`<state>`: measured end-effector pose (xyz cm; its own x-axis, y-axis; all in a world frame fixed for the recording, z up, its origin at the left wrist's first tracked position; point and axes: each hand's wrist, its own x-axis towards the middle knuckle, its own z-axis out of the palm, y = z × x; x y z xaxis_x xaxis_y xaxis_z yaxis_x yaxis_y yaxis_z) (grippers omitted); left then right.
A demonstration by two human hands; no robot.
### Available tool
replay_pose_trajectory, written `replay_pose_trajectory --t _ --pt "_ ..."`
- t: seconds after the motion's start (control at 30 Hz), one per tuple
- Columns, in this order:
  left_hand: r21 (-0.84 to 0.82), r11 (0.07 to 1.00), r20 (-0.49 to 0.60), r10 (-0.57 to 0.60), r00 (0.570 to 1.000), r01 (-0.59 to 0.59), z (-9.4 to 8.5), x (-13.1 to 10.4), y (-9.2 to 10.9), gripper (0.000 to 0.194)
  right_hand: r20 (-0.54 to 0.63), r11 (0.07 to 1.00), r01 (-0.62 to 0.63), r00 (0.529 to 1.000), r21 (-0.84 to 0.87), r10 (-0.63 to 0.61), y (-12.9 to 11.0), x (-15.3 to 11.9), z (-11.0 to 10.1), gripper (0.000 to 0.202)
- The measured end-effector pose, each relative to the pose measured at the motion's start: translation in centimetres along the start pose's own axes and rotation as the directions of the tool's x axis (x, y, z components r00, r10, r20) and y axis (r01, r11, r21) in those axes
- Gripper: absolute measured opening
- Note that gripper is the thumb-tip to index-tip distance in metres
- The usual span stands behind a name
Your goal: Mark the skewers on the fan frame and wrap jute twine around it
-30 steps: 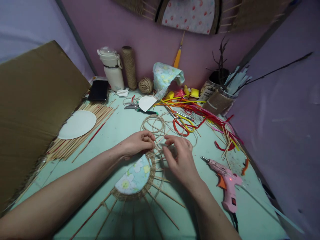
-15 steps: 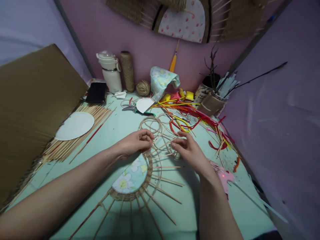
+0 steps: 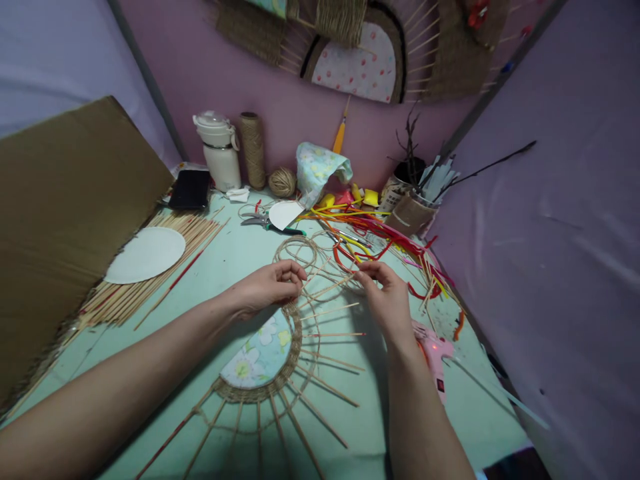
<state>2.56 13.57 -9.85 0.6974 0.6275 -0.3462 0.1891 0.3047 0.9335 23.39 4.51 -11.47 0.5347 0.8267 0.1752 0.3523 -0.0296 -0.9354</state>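
A half-circle piece with blue floral fabric and a woven twine rim lies before me, thin wooden sticks fanning out from it. Twine runs in an arc across several of them. My left hand is closed at the upper end of the rim, fingertips pinched at the base of a stick and partly hiding it. My right hand pinches at the outer tip of a neighbouring stick; whether twine is also between its fingers, I cannot tell. Loose twine coils lie just beyond both hands.
Pruning shears and a white paper piece lie farther back. Coloured pipe cleaners spread behind the right hand. A pink glue gun with a lit light sits beside my right forearm. Bundled sticks and cardboard are left.
My right hand has shifted outward, away from my left hand, to the stick's tip. My left hand stays by the rim. The view has tilted up slightly.
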Motion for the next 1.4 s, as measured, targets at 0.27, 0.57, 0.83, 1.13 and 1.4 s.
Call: replay_pose_trajectory --t 0.27,0.57,0.83,1.13,1.4 --pt "-0.048 0.999 0.005 -0.008 1.000 0.008 0.1 -0.3 0.3 0.026 -0.068 0.999 0.041 0.997 -0.009 -0.041 0.3 0.0 -0.1 0.014" --pt "-0.087 0.996 0.014 -0.023 1.000 0.024 0.2 -0.5 0.5 0.027 -0.063 1.000 0.006 0.998 0.016 -0.005 0.6 0.2 0.1 0.014" --pt "-0.215 0.976 -0.158 -0.023 0.987 -0.012 -0.7 -0.3 1.6 0.026 0.035 0.997 -0.027 0.999 -0.067 0.029 0.6 0.1 0.1 0.019" --pt "-0.226 0.951 -0.271 0.145 0.952 -0.210 -0.9 -0.7 2.5 0.028 0.135 0.995 0.017 0.991 -0.100 -0.004 0.3 -0.1 0.0 0.021" --pt "-0.112 0.922 -0.361 0.310 0.880 -0.370 -2.0 -0.9 3.1 0.033 0.335 0.999 0.007 0.942 -0.042 0.008 -0.4 -0.7 0.5 0.016"
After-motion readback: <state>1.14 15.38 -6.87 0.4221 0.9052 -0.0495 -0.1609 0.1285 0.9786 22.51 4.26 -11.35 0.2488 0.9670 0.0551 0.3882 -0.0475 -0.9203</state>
